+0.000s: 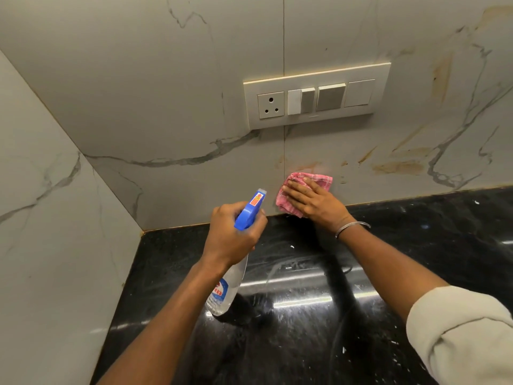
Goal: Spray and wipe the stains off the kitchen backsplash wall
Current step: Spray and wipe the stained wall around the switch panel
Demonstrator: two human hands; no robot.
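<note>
Pink checked cloth [322, 181] lies flat on the grey-veined marble wall [166, 93], just above the back edge of the glossy black counter [305, 315] and below the switch plate [316, 97]. The right hand [313, 201] presses it, grip spread, fingers straight. Brownish stains [399, 166] streak the wall further right. The left hand [230, 232] has its grip curled round a clear spray bottle [226, 290], which is tilted, its blue nozzle pointing at the wall.

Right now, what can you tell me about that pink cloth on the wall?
The pink cloth looks like checked woven fabric, crumpled into a loose pad. The right hand presses it against the backsplash wall with straight fingers, low down near the black countertop and below the switch plate. Brownish stains mark the wall above and right of it.
</note>
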